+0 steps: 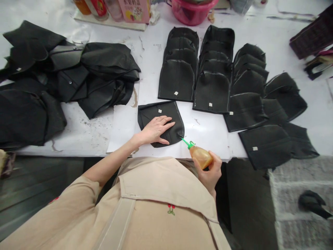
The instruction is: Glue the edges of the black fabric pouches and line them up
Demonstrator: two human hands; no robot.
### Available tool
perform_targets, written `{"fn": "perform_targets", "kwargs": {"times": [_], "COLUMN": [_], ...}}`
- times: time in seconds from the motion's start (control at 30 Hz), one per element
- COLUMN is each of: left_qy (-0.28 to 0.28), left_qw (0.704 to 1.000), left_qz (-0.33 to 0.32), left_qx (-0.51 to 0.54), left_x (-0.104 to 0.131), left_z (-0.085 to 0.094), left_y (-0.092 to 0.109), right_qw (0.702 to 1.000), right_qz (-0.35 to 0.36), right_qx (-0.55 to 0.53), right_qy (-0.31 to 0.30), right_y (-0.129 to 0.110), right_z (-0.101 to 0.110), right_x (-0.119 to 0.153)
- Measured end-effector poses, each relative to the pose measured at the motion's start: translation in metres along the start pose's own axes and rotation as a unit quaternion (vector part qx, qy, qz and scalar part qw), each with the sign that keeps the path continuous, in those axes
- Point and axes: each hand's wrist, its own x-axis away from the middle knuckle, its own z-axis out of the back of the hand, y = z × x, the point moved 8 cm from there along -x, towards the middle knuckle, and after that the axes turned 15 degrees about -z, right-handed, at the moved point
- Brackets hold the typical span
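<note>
Pouch [169, 133] flat on the surface [205, 135], under a wide left grip [154, 129].
Palm down, fingers fanned over the pouch; right grip [211, 170], to its near right, curls around a bottle [199, 156].

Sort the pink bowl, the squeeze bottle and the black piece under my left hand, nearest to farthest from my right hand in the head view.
1. Squeeze bottle: in your right hand, its green tip pointing up and left.
2. Black piece: ahead and to the left, under your left hand.
3. Pink bowl: far side of the table, at the view's top edge.
</note>
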Motion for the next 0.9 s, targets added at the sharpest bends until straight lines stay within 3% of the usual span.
{"fn": "perform_targets", "kwargs": {"times": [0.3,0.6,0.9], "left_qy": [0.03,0.062,0.152], "left_qw": [0.999,0.998,0.983], "left_qz": [0.009,0.017,0.096], "left_qx": [-0.034,-0.005,0.045], "left_x": [-0.001,0.002,0.002], "left_z": [-0.003,-0.005,-0.012], "left_y": [0.003,-0.001,0.005], "right_qw": [0.999,0.997,0.997], "right_qz": [-0.041,-0.069,-0.07], "right_qx": [-0.01,-0.021,-0.023], "right_qy": [-0.03,-0.022,-0.026], "right_y": [0.005,0.012,0.011], "right_z": [-0.006,-0.008,-0.009], "right_x": [0.009,0.013,0.015]}}
